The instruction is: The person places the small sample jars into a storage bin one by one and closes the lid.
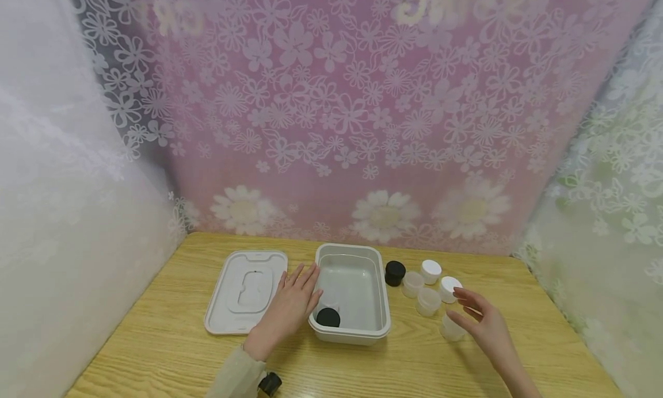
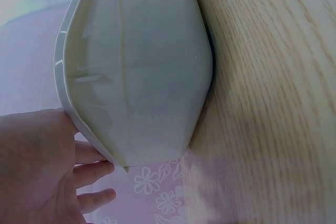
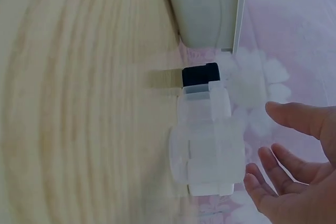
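My left hand (image 1: 290, 306) rests at the left rim of a pale grey plastic box (image 1: 354, 294), its fingers extended; in the left wrist view the fingers reach past the rim (image 2: 59, 72). A small black-lidded jar (image 1: 328, 317) lies in the box's near left corner. Over the group of small jars on the right, my right hand (image 1: 484, 326) is spread with nothing in its grasp. Below its thumb stands a translucent jar (image 1: 452, 329), partly hidden. A white-lidded jar (image 1: 449, 289) is by the fingertips. In the right wrist view, a gap shows between fingers and translucent jars (image 3: 210, 150).
A flat grey lid (image 1: 220, 300) lies left of the box. Right of the box stand a black jar (image 1: 395, 273), two translucent jars (image 1: 428, 302) and another white-lidded jar (image 1: 430, 271). A flowered curtain (image 1: 331, 127) closes off the back of the wooden table (image 1: 155, 329).
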A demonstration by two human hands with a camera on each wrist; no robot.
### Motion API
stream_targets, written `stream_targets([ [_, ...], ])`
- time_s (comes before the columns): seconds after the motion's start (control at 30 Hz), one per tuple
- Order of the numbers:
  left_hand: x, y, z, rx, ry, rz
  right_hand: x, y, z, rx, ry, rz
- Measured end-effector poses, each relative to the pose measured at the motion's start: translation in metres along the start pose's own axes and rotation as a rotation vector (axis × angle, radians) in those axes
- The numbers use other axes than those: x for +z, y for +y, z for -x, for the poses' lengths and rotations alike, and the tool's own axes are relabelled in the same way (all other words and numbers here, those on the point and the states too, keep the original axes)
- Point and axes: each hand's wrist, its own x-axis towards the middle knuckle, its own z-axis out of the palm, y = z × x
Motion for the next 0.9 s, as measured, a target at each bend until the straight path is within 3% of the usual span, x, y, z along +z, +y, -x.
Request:
stream_targets([
  [0.23,0.001,0.0,0.0,-0.001,0.004,0.002,-0.003,0.009,0.007,0.119,-0.104,0.082],
  [0.53,0.001,-0.001,0.0,-0.009,0.006,-0.008,-0.004,0.014,0.01,0.297,-0.222,0.021],
  [0.7,0.001,0.0,0.0,-0.003,0.009,0.01,-0.005,0.015,0.009,0.337,-0.221,0.008],
  [0.9,0.002,0.0,0.0,-0.01,0.004,0.011,-0.009,0.008,0.005,0.326,-0.177,0.027],
])
